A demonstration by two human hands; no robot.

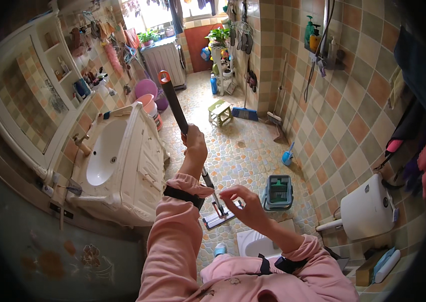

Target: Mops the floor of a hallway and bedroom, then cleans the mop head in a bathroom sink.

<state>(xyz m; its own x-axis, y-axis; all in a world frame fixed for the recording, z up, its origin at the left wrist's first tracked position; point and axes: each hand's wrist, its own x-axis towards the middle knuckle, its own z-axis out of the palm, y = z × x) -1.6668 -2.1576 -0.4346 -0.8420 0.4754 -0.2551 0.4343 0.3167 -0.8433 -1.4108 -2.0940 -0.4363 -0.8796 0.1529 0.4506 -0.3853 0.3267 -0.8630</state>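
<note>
The left hand [194, 142] clamps the lower end of the black grip [174, 104] of a flat mop [207, 177], its head [215, 219] on the pebble-patterned floor [223, 163]; the right hand [249, 207], fingers parted and loosely curled, hovers near the mop, contact impossible to tell; a grey-blue bucket [278, 206] stands beyond the right hand, near a white squat toilet [245, 241].

Your left hand [195, 142] grips the black mop handle [174, 104], your right hand [247, 207] hovers, fingers bent, beside the pole [207, 178], and the flat mop head [215, 220] rests on the pebble-patterned floor [240, 168] near a grey-blue bucket [278, 206].
</note>
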